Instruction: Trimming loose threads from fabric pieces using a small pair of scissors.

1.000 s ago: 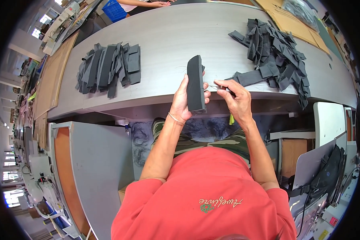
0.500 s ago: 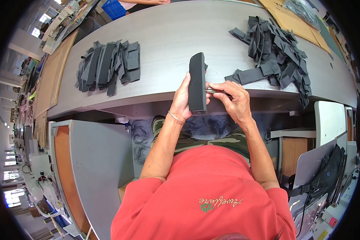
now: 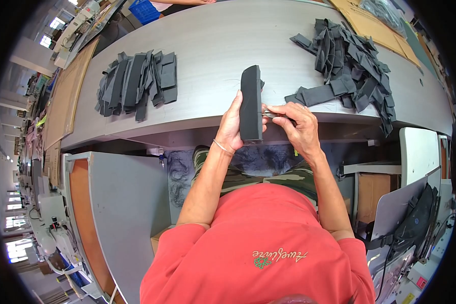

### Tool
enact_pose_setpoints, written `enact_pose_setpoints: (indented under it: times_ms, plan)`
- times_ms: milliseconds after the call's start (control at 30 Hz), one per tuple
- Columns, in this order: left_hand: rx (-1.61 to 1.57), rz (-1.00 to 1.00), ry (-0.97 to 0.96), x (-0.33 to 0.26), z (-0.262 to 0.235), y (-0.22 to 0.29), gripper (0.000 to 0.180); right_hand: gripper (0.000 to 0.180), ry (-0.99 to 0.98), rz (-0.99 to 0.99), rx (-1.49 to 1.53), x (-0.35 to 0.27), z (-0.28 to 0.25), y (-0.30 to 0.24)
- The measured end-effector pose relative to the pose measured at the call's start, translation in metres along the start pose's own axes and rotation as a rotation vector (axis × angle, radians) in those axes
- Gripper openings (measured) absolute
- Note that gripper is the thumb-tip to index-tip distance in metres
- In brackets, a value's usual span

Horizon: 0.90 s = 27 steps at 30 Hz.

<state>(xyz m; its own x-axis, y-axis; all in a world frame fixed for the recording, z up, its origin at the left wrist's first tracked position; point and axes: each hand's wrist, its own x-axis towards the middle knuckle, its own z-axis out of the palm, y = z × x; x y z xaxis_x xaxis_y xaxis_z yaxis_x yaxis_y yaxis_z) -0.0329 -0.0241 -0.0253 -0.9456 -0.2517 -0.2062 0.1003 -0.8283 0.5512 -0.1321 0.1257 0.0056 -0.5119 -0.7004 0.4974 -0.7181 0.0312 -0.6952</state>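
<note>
Over the table's near edge, my left hand (image 3: 231,124) is closed round a dark grey fabric piece (image 3: 249,104), long and narrow, held upright with its broad face toward my left. The left thumb lies along that side, and fingertips show past the right edge. My right hand (image 3: 300,126) is closed on small metal thread snips (image 3: 269,114), mostly covered by the fingers. Their tip is by the piece's right edge; whether it touches the cloth cannot be seen. On the table, a row of grey fabric pieces (image 3: 133,83) lies at left, and a looser heap (image 3: 357,76) at right.
The pale table (image 3: 207,55) curves across in front of me. Cardboard sheets (image 3: 380,30) lie at the far right, others (image 3: 68,101) at the left. A grey cabinet panel (image 3: 126,202) stands by my left side. Another person's arm (image 3: 187,2) shows beyond the far edge.
Both hands and the fabric piece stay almost in place. The right hand has shifted very slightly to the right, and a small yellow-green bit now shows below it.
</note>
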Motion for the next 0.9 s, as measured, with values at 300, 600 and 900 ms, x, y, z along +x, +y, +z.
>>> enact_pose_setpoints:
  times_ms: [300, 600, 900]
  plan:
    - [0.097, -0.030, 0.056, -0.003, 0.010, 0.000, 0.061, 0.017, -0.012, -0.061, -0.217, -0.002, -0.001, 0.005]
    - [0.078, 0.070, 0.061, 0.002, 0.009, -0.008, 0.049, 0.019, -0.013, 0.091, -0.077, -0.002, 0.002, -0.012]
    - [0.093, 0.105, 0.069, -0.003, 0.013, -0.008, 0.043, 0.020, -0.094, 0.065, -0.096, -0.006, 0.008, -0.020]
